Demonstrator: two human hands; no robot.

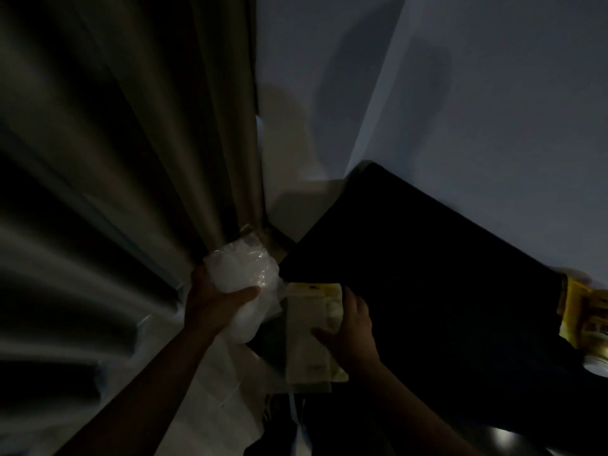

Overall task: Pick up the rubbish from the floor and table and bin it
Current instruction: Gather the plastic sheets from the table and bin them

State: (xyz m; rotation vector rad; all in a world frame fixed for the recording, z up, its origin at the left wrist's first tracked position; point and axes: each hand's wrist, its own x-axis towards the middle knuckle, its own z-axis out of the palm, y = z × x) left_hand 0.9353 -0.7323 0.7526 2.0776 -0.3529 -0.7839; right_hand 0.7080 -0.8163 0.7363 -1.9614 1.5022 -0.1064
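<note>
Two hands, one piece of rubbish each; left hand [214, 306] grips a crumpled clear plastic bag [240, 274] beside the curtain [115, 143]; right hand [353, 337] pinches a flat pale yellow-edged packet [306, 343] beside the black surface [427, 284].

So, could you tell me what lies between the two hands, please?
In the head view, the flat pale packet held by the right hand lies there, beside the crumpled clear plastic the left hand grips.
</note>
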